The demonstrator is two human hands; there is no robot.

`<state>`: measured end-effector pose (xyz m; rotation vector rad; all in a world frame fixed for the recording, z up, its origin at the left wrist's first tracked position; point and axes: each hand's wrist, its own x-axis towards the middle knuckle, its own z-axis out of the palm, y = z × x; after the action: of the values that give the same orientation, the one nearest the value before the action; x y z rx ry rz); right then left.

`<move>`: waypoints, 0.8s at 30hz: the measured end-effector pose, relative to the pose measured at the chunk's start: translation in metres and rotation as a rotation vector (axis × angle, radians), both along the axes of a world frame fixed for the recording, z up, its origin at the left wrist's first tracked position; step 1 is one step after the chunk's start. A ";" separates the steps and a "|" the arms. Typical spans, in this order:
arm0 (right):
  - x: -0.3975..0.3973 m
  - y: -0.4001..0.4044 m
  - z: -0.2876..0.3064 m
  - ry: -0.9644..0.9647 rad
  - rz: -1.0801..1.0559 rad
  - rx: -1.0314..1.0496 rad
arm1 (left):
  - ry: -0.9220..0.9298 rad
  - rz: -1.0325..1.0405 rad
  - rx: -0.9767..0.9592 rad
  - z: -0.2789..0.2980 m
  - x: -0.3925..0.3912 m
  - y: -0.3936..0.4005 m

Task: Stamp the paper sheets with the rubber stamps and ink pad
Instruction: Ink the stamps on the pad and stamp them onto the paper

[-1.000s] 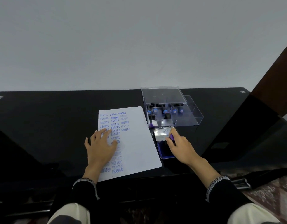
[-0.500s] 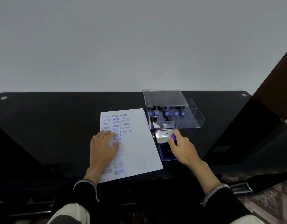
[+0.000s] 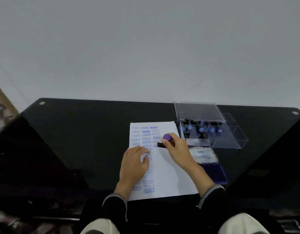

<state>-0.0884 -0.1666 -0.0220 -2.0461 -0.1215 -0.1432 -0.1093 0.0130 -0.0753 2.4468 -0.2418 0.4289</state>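
Head view: "FRAGILE", "SAMPLE", "AMENDED" on paper sheet [image 3: 164,174].

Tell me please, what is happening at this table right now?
A person is stamping a paper sheet on a black table. The right hand grips a purple-topped stamp over the sheet, beside rows of blue prints such as SAMPLE and FRAGILE. The left hand rests flat on the sheet. The open ink pad lies to the right, with a clear box of more stamps behind it.
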 end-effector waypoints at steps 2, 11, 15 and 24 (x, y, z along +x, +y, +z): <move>0.008 0.004 0.000 -0.010 0.026 -0.052 | 0.004 0.000 0.025 0.000 0.001 0.000; 0.012 0.014 -0.007 -0.025 0.087 -0.144 | 0.047 0.014 0.088 -0.009 0.005 0.001; 0.011 0.013 -0.009 -0.031 0.094 -0.152 | 0.043 0.020 0.099 -0.008 0.004 0.001; 0.010 0.015 -0.012 -0.048 0.124 -0.211 | 0.041 0.019 0.113 -0.007 0.004 0.001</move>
<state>-0.0785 -0.1518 -0.0335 -2.2391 -0.3041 -0.1050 -0.1053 0.0136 -0.0820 2.5680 -0.2314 0.3821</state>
